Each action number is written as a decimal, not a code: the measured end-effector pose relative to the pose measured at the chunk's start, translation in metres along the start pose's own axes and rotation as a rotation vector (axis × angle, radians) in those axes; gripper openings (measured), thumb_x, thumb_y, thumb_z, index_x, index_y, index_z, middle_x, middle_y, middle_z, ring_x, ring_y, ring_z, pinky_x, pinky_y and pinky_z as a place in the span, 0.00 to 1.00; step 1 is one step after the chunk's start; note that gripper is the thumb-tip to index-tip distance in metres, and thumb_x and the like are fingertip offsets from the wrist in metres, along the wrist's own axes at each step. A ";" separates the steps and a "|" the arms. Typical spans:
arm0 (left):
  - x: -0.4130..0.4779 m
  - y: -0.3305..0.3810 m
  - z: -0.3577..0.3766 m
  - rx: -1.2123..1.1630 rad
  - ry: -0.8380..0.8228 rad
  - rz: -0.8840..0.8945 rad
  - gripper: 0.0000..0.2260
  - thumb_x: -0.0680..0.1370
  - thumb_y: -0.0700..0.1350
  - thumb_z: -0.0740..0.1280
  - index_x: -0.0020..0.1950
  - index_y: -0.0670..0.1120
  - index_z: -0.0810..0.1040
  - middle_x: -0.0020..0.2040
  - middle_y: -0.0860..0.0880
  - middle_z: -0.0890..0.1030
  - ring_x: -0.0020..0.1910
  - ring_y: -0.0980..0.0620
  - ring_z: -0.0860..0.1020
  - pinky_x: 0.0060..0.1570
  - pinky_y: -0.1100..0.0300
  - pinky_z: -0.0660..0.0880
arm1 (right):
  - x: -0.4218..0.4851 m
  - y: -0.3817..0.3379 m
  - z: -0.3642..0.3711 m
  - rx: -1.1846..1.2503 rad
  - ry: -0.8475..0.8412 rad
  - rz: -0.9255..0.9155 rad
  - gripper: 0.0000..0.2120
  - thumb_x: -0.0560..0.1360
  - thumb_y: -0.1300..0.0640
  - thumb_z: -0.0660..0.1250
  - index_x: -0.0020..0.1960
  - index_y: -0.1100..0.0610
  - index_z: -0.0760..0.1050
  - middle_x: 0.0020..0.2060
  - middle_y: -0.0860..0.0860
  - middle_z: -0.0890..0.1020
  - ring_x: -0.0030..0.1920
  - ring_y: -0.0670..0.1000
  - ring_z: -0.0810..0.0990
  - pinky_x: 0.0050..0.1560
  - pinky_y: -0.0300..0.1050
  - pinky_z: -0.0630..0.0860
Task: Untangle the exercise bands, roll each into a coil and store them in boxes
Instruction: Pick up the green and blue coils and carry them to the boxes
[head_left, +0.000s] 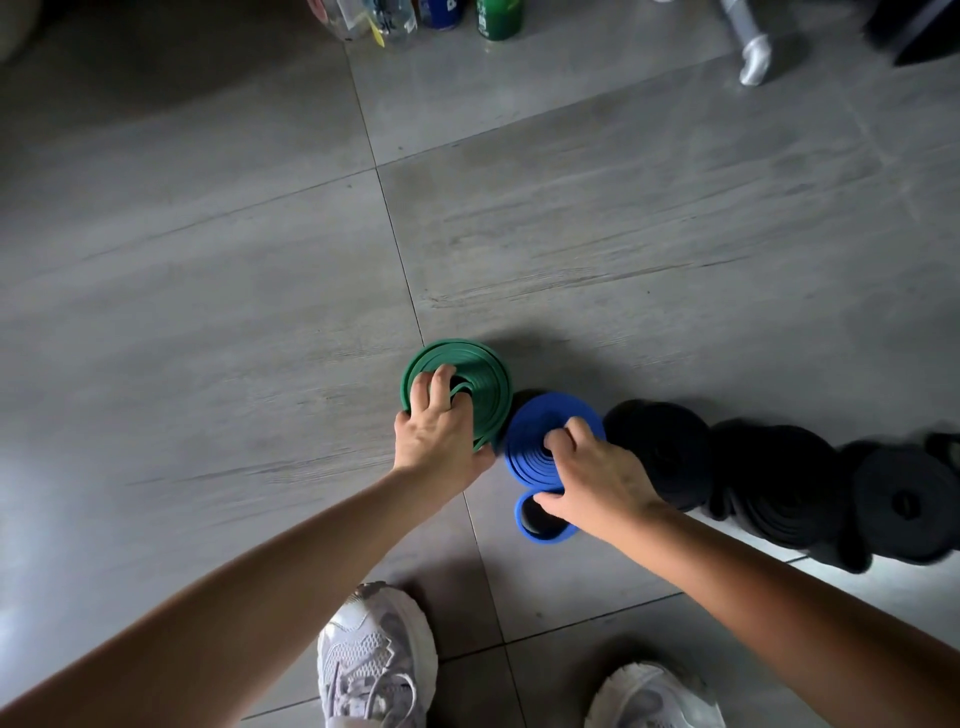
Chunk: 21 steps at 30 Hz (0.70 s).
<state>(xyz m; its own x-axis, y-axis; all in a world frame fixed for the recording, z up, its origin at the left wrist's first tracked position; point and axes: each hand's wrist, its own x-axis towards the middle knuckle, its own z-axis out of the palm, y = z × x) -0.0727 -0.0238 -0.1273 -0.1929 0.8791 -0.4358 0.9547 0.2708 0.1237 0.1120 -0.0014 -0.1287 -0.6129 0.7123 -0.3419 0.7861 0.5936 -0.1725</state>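
Note:
A green band coil (480, 374) lies flat on the grey floor. My left hand (439, 434) grips it, fingers curled over its near side and into the centre hole, thumb at the outer edge. Right beside it lies a blue band coil (535, 421) with a loose loop end (543, 525) sticking out toward me. My right hand (597, 478) grips the blue coil, fingertips in its centre and thumb by the loose loop. Several black band coils (670, 447) lie in a row to the right. No box is in view.
Bottles and cans (415, 18) stand at the far edge of the tiled floor (208, 260). A grey metal leg (753, 47) and a dark object (914, 31) are at the far right. My two white sneakers (374, 660) are near the bottom.

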 end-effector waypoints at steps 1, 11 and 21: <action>0.000 0.000 0.000 0.002 0.001 0.005 0.25 0.70 0.60 0.69 0.58 0.44 0.73 0.72 0.47 0.52 0.71 0.44 0.51 0.59 0.44 0.69 | 0.000 0.001 0.001 0.015 0.001 0.013 0.24 0.70 0.41 0.67 0.57 0.57 0.68 0.52 0.52 0.71 0.45 0.54 0.79 0.35 0.45 0.71; -0.002 -0.024 -0.011 -0.008 0.003 0.065 0.25 0.66 0.55 0.71 0.59 0.47 0.74 0.69 0.50 0.57 0.67 0.48 0.55 0.58 0.53 0.69 | -0.001 -0.005 -0.022 0.005 0.079 0.006 0.22 0.42 0.48 0.78 0.30 0.58 0.75 0.29 0.51 0.74 0.21 0.52 0.74 0.17 0.37 0.65; -0.112 -0.025 -0.219 -0.158 0.086 0.064 0.23 0.62 0.52 0.73 0.55 0.47 0.78 0.71 0.47 0.61 0.67 0.47 0.56 0.55 0.50 0.75 | -0.044 -0.032 -0.253 0.113 0.090 0.021 0.25 0.46 0.47 0.80 0.37 0.58 0.77 0.34 0.51 0.76 0.21 0.52 0.74 0.21 0.37 0.58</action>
<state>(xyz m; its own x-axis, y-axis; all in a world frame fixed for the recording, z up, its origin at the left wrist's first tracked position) -0.1248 -0.0433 0.1136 -0.1575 0.9250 -0.3459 0.9196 0.2650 0.2899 0.0931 0.0431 0.1260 -0.5966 0.7580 -0.2634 0.7999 0.5355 -0.2709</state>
